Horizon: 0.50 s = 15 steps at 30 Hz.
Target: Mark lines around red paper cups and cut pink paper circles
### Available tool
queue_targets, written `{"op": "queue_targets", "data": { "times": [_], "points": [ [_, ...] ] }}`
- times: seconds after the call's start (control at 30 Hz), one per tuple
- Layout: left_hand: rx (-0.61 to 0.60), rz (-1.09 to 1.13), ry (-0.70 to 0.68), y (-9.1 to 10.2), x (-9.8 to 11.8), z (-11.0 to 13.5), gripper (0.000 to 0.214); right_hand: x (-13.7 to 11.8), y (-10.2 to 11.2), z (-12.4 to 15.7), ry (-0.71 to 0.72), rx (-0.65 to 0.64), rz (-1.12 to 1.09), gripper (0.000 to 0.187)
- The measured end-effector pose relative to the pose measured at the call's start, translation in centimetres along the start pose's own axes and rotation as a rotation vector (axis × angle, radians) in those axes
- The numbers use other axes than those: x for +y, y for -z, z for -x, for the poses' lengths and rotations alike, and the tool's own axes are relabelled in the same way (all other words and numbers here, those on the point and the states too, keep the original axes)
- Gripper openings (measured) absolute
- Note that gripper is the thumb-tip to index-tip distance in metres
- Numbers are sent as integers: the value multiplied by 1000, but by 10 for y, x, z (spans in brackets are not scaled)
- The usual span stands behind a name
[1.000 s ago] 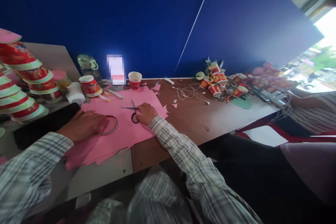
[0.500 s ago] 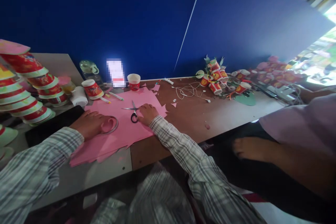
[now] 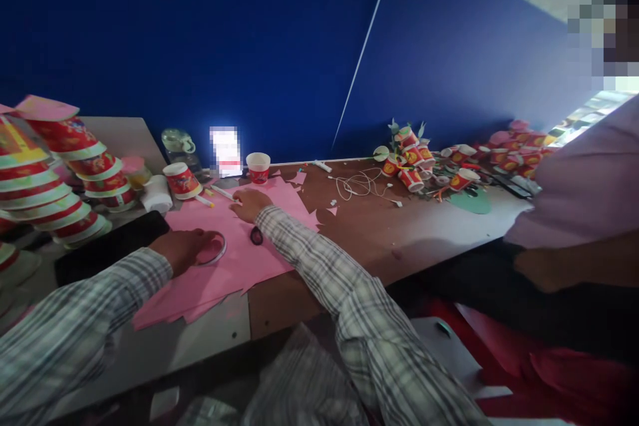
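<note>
My left hand [image 3: 187,249] rests low over pink paper sheets [image 3: 219,293], fingers closed on a ring that looks like a roll of tape [image 3: 218,249]. My right hand [image 3: 251,205] reaches across the sheets, its fingers pinched at the near end of a white marker pen [image 3: 225,194], which lies on the paper. Below my right wrist the black handle of the scissors [image 3: 256,235] shows; their blades are hidden under my hand and sleeve. A second marker with a yellow end [image 3: 204,201] lies to the left, beside a tipped red paper cup [image 3: 182,181].
Stacked red paper cups [image 3: 107,180] and a black tablet-like slab [image 3: 114,246] occupy the left side. A lit phone [image 3: 226,150] and an upright cup [image 3: 258,168] stand by the blue wall. White cables [image 3: 359,186] and a cup bundle [image 3: 412,156] lie right; a person [image 3: 589,180] sits beyond.
My right hand has left the scissors and moved up and left to the marker pen. My left hand stays at the tape roll. The person on the right has shifted.
</note>
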State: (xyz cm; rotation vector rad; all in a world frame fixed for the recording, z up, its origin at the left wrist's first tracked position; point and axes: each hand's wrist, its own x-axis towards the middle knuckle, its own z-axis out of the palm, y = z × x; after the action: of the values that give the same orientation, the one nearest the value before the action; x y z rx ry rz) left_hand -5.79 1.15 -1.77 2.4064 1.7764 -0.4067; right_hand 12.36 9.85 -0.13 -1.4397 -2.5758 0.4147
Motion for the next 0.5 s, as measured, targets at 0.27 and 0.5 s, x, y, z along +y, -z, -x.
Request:
{"op": "queue_targets", "data": {
  "times": [0.27,0.5],
  "points": [
    [-102,-36,38,11,11,7,68,-33,-11,-56,-15,53,39,31],
    [-113,-7,12,22,15,14,63,-28,-27,-74,-70,17,-60,27]
  ]
}}
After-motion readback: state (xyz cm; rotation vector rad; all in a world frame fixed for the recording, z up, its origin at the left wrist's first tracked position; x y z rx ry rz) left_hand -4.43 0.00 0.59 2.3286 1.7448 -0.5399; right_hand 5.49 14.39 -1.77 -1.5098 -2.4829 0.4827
